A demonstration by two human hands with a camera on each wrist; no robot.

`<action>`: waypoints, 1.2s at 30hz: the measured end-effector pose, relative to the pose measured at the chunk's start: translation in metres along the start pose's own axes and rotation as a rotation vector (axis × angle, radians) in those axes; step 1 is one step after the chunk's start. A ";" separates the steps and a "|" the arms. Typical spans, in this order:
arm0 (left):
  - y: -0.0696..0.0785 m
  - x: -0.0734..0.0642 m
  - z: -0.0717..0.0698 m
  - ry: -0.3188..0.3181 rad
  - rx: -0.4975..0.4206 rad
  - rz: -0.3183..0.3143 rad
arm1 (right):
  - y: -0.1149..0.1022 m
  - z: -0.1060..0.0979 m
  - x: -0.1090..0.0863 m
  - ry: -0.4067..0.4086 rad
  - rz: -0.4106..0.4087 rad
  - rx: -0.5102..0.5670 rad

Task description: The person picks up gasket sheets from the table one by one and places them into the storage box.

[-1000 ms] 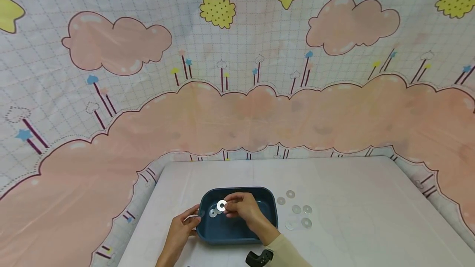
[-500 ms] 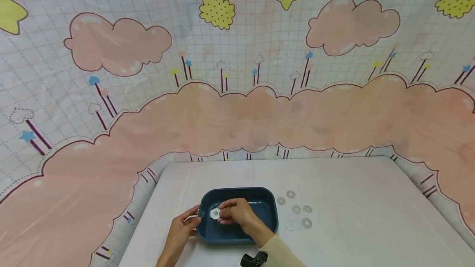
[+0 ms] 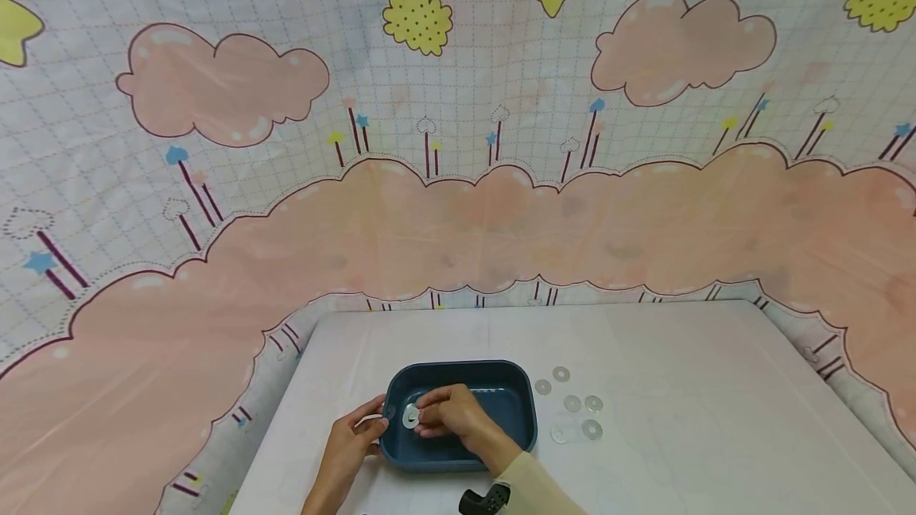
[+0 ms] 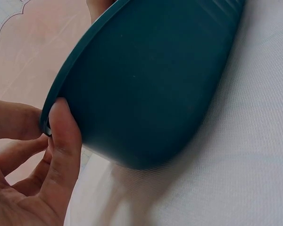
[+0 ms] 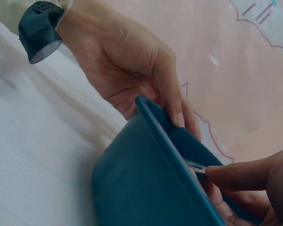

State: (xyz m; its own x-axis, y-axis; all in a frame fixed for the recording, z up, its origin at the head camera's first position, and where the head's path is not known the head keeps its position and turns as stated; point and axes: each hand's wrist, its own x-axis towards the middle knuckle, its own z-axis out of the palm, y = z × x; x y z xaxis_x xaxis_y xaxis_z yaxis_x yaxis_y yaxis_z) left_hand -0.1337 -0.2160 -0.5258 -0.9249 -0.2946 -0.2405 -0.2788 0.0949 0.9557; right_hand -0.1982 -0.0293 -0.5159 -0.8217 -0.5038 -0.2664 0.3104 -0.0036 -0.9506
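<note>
My left hand (image 3: 347, 439) grips the left rim of a dark blue tray (image 3: 444, 463). In the left wrist view its thumb (image 4: 63, 146) presses the tray's outer wall, with a finger on the other side of the rim. My right hand (image 3: 458, 417) is inside the tray and pinches a flat washer (image 5: 196, 167) between thumb and fingers. That washer is low over the tray's left part, where pale washers (image 3: 410, 416) overlap beneath the fingertips. How many lie there is hidden by the hand.
On the white table (image 3: 680, 404), right of the tray, lie several loose washers (image 3: 591, 429). Beside them is a nearly transparent disc or patch (image 3: 561, 433). A patterned cloth (image 3: 501, 221) hangs behind the table.
My right hand has moved left and slightly down within the tray, bringing the pinched washer over the others there. The left hand stays on the rim.
</note>
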 end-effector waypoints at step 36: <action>0.000 0.001 0.000 0.019 0.020 -0.019 | -0.033 -0.048 -0.036 0.076 -0.170 -0.064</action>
State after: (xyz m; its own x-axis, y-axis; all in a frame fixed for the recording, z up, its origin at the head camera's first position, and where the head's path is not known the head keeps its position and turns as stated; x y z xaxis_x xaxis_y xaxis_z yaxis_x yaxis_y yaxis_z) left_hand -0.1350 -0.2161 -0.5262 -0.9143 -0.3149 -0.2548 -0.3012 0.1078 0.9474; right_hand -0.2015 0.0308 -0.4830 -0.8943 -0.4338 -0.1098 0.1345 -0.0266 -0.9906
